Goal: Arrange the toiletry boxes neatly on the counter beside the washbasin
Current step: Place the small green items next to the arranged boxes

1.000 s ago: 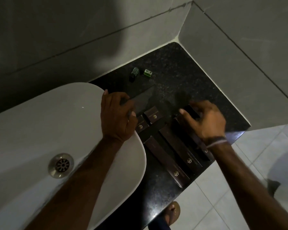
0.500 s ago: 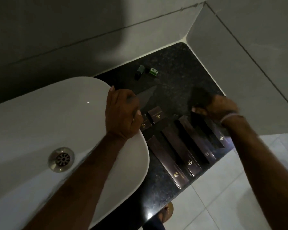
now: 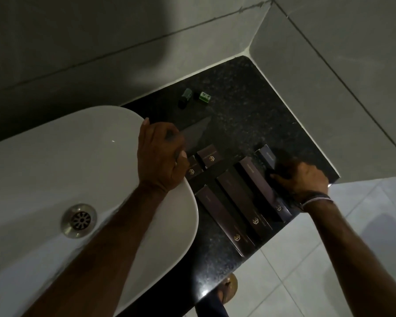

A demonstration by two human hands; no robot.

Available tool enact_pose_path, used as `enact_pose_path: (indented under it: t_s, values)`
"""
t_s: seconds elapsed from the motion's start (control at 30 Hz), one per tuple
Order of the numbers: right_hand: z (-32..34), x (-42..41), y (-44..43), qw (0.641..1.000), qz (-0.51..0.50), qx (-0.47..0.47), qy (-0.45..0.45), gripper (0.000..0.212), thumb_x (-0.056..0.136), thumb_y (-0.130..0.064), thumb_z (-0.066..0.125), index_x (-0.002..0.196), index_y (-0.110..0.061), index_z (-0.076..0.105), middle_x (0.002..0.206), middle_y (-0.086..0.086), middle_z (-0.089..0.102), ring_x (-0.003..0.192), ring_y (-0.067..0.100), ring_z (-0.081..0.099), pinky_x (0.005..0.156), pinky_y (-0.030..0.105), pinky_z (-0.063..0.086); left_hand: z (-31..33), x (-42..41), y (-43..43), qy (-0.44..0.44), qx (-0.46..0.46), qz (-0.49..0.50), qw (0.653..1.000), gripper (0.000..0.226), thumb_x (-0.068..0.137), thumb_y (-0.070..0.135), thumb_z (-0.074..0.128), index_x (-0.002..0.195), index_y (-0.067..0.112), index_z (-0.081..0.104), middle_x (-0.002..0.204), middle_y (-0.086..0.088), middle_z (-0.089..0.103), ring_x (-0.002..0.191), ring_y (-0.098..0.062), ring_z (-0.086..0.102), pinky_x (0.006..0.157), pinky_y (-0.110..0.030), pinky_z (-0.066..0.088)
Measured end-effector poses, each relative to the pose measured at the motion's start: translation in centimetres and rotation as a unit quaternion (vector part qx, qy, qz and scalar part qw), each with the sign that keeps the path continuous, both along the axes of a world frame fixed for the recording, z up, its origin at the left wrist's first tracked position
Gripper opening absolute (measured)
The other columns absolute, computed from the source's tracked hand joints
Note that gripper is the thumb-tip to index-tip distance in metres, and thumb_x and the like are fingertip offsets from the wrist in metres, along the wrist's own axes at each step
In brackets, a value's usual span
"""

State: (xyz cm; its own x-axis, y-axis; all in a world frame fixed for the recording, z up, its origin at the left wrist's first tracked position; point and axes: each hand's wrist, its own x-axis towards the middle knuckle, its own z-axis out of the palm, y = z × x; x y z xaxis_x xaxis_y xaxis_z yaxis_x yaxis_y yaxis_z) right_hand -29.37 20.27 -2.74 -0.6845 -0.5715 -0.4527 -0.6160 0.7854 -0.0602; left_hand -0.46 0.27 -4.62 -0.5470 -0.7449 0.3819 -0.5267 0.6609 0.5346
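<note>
Three long dark brown toiletry boxes with gold logos lie side by side on the black granite counter (image 3: 242, 92): the nearest (image 3: 224, 220), the middle one (image 3: 242, 200) and the third (image 3: 261, 186). A fourth long box (image 3: 266, 155) lies to their right, and my right hand (image 3: 302, 179) grips its near part. Two small brown boxes (image 3: 209, 155) (image 3: 194, 171) sit by the washbasin (image 3: 55, 156). My left hand (image 3: 160, 156) rests on the basin's rim, closed on a flat dark packet (image 3: 196, 133).
A small dark green bottle (image 3: 185, 97) and a light green one (image 3: 204, 97) stand near the back wall. Grey tiled walls close off the counter's back and right. The counter's front edge drops to a white tiled floor, where a sandalled foot (image 3: 228, 288) shows.
My right hand has shifted right and nearer, drawing the fourth long box alongside the row. My left hand has kept its place on the basin's rim with the flat packet.
</note>
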Motion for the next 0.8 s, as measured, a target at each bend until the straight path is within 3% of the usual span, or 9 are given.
enact_pose_path:
  t_s: [0.1,0.17,0.3,0.4,0.57,0.67,0.8]
  values:
    - [1.1,0.1,-0.7,0.999,0.019,-0.016,0.037,0.072,0.078,-0.073,0.059,0.128,-0.021,0.053,0.105,0.009,0.065,0.083,0.023,0.061,0.069,0.033,0.052,0.0,0.0,0.0,0.008,-0.002,-0.001,1.0,0.029,0.082,0.032,0.041,0.077,0.011,0.061,0.102,-0.013,0.06,0.104,-0.027,0.052,0.123,-0.036,0.013]
    - [1.8,0.3,-2.7,0.993,0.037,-0.098,0.055,0.08,0.077,-0.08,0.053,0.133,-0.023,0.05,0.114,0.008,0.064,0.091,0.024,0.062,0.074,0.031,0.049,0.0,0.0,0.0,0.013,0.0,0.0,1.0,0.03,0.082,0.032,0.041,0.076,0.011,0.061,0.102,-0.013,0.06,0.104,-0.028,0.052,0.122,-0.039,0.016]
    - [1.3,1.9,-11.4,0.967,0.13,-0.218,0.02,0.067,0.084,-0.07,0.054,0.134,-0.026,0.053,0.129,0.004,0.059,0.114,0.023,0.058,0.092,0.035,0.045,-0.2,-0.1,0.0,0.019,0.003,0.0,1.0,0.03,0.082,0.032,0.041,0.078,0.011,0.063,0.101,-0.015,0.061,0.103,-0.03,0.053,0.121,-0.043,0.018]
    - [0.1,4.0,-19.6,0.956,0.203,-0.212,0.014,0.059,0.088,-0.056,0.059,0.137,-0.023,0.052,0.133,0.006,0.052,0.119,0.024,0.053,0.098,0.04,0.045,-0.2,0.0,0.1,0.018,-0.002,-0.003,1.0,0.028,0.082,0.033,0.041,0.079,0.013,0.061,0.102,-0.014,0.06,0.104,-0.031,0.054,0.121,-0.047,0.019]
    - [-1.4,7.0,-27.9,0.941,0.304,-0.106,0.099,0.049,0.091,-0.044,0.058,0.13,-0.013,0.057,0.136,0.017,0.047,0.125,0.038,0.045,0.092,0.048,0.046,-0.1,-0.1,0.0,0.022,0.002,-0.004,1.0,0.028,0.08,0.033,0.042,0.078,0.013,0.061,0.102,-0.015,0.06,0.103,-0.03,0.052,0.119,-0.048,0.022]
    - [-1.3,6.1,-28.1,0.933,0.317,-0.105,0.136,0.04,0.095,-0.034,0.056,0.122,-0.005,0.06,0.126,0.02,0.059,0.119,0.04,0.054,0.088,0.047,0.048,-0.2,-0.2,0.0,0.025,0.0,0.002,1.0,0.03,0.08,0.034,0.041,0.077,0.012,0.062,0.101,-0.015,0.06,0.104,-0.029,0.051,0.121,-0.042,0.017]
    - [-0.6,3.4,-23.9,0.956,0.269,-0.09,0.069,0.043,0.09,-0.043,0.062,0.119,-0.01,0.061,0.118,0.017,0.062,0.105,0.034,0.062,0.09,0.046,0.05,-0.1,-0.1,0.0,0.022,-0.009,0.007,1.0,0.033,0.082,0.033,0.04,0.077,0.011,0.064,0.098,-0.016,0.06,0.102,-0.028,0.051,0.122,-0.037,0.014]
